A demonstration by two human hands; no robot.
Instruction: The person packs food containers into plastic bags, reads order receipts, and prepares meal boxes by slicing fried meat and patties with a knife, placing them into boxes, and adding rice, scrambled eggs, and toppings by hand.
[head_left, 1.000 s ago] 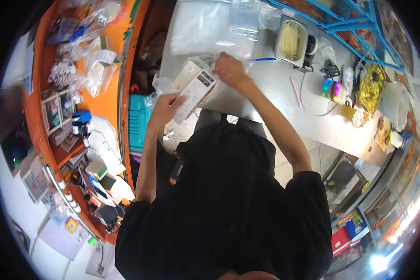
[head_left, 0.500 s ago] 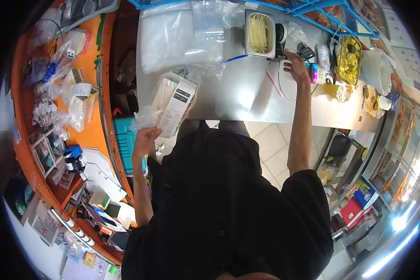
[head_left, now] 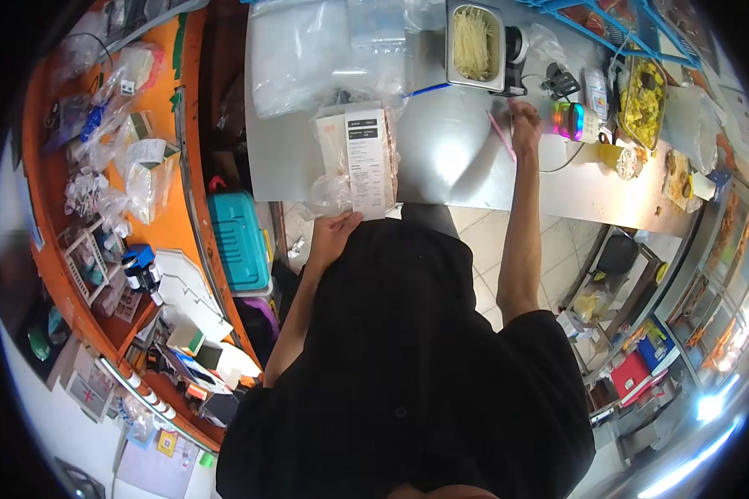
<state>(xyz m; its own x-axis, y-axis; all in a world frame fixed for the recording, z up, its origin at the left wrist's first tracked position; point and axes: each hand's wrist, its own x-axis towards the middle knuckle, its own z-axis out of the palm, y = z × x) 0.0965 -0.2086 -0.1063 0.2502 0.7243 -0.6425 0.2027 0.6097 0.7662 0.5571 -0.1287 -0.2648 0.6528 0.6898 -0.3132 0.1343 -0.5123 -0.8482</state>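
Note:
My left hand (head_left: 334,233) pinches the lower edge of a printed paper slip (head_left: 369,166), which lies over a box in a clear plastic bag (head_left: 334,137) at the near edge of the metal table (head_left: 441,166). My right hand (head_left: 525,125) is closed near a small black device (head_left: 513,81), right of a metal tray of pale strips (head_left: 475,46). What its fingers hold, if anything, is too small to make out. A pink pen (head_left: 501,133) lies just left of it, and a device with coloured lights (head_left: 572,121) stands to its right.
Clear plastic bags (head_left: 308,54) lie at the back left beside a blue pen (head_left: 431,90). A yellow-filled container (head_left: 643,104) and a yellow roll (head_left: 620,158) stand at the right. Orange shelving (head_left: 193,125) and a teal case (head_left: 238,241) are on the left.
The bagged box and slip now stand straighter on the table, shifted rightward from half a second ago. My right hand left the box, reached right, and its fingers have closed since.

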